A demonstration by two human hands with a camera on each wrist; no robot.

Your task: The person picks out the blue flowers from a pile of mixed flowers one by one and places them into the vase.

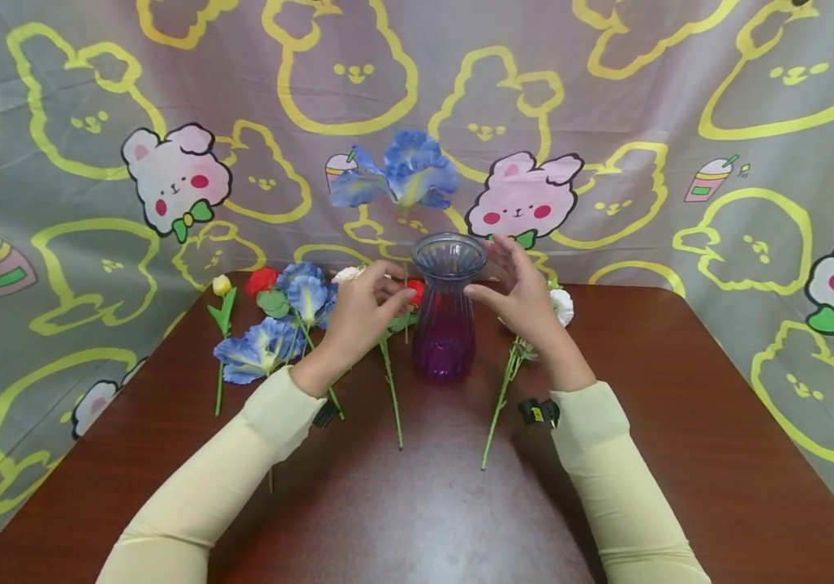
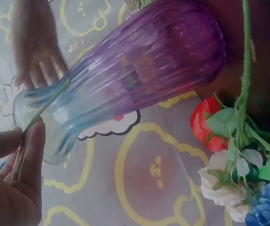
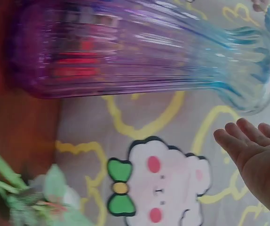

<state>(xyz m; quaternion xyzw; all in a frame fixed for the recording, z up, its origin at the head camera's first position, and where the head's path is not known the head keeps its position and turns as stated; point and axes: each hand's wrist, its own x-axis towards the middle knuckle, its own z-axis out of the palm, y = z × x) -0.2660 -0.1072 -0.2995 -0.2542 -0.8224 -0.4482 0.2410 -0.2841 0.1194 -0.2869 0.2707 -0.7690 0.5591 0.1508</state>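
Observation:
A ribbed glass vase [image 1: 444, 332], purple at the base and bluish clear at its flared mouth, stands upright on the table. My left hand [image 1: 358, 312] is just left of its neck and pinches the thin green stem [image 2: 51, 101] of a blue artificial flower between thumb and fingers. That flower's ruffled bloom [image 1: 417, 172] rises above the vase mouth, and the stem's lower end hangs beside the glass in the head view. At the right of the rim is my right hand [image 1: 522, 292], fingers extended [image 3: 248, 134] and nothing in them.
Left of the vase lie a yellow tulip [image 1: 221, 285], a red flower [image 1: 262, 281], and blue flowers [image 1: 260, 350]. Red and white blooms lie behind the left hand. A white flower [image 1: 561, 307] lies at right. A patterned curtain [image 1: 607, 97] backs the brown table [image 1: 680, 454].

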